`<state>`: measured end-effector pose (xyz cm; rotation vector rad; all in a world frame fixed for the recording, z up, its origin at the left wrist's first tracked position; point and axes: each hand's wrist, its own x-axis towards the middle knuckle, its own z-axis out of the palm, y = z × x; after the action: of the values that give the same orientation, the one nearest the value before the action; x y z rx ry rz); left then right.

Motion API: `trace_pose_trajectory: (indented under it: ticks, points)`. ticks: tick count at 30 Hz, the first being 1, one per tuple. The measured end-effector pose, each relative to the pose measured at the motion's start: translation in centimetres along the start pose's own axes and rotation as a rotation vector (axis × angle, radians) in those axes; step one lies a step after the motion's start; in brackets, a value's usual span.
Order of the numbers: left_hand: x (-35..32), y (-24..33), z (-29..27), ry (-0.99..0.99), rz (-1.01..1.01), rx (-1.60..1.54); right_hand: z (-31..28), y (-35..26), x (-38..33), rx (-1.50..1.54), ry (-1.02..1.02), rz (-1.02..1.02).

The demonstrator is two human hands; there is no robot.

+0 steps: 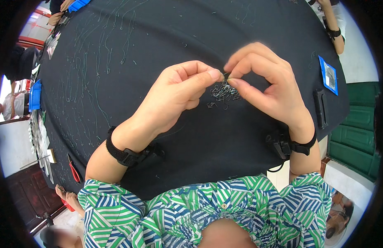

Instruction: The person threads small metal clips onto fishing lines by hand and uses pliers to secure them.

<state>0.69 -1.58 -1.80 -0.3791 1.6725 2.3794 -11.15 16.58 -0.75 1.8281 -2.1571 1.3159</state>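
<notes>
Cloth (191,136), black, covered the whole table, and every place below is told from the little heap of small dark wire hooks (224,91) lying on it near the middle. Long green threads (98,70) lay strewn well to the left of the heap; a blue-edged packet (328,75) and a dark bar (320,108) lay well to its right. The left hand (175,97) came in from the lower left, wrist strapped, thumb and forefinger pinched together just above the heap's left edge. The right hand (268,82) arched over from the right, fingers curled, its thumb and forefinger meeting the left's just above the heap. Both seemed to grasp one tiny hook or thread end between them, too small to tell. The step looked like tying or threading a single hook; next would call for a steady, fine pinch and a small pull apart
</notes>
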Motion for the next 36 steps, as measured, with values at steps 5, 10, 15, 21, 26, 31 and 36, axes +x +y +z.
trace_pose_trajectory:
  ticks: [5,10,15,21,26,31,36]
  points:
    - [0.1,-0.1,0.0,0.032,-0.002,0.038,0.6,-0.2,-0.2,0.102,0.060,0.064]
    - [0.0,-0.1,0.2,0.017,0.005,0.083,1.1,-0.1,-0.3,0.105,0.034,0.071]
    - [0.0,-0.1,-0.1,-0.015,0.008,0.065,0.9,0.0,-0.1,-0.044,0.030,-0.021]
    - [0.0,-0.3,0.4,0.016,0.080,0.164,0.9,0.1,-0.2,-0.110,0.031,-0.039]
    - [0.0,-0.4,0.4,0.018,0.124,0.184,0.7,-0.7,-0.4,0.054,0.005,0.128]
    - [-0.1,-0.3,0.4,0.019,0.135,0.184,0.8,-0.8,-0.4,0.112,-0.028,0.186]
    - [-0.1,-0.3,0.5,0.034,0.131,0.194,1.0,-0.5,-0.7,0.172,-0.015,0.248]
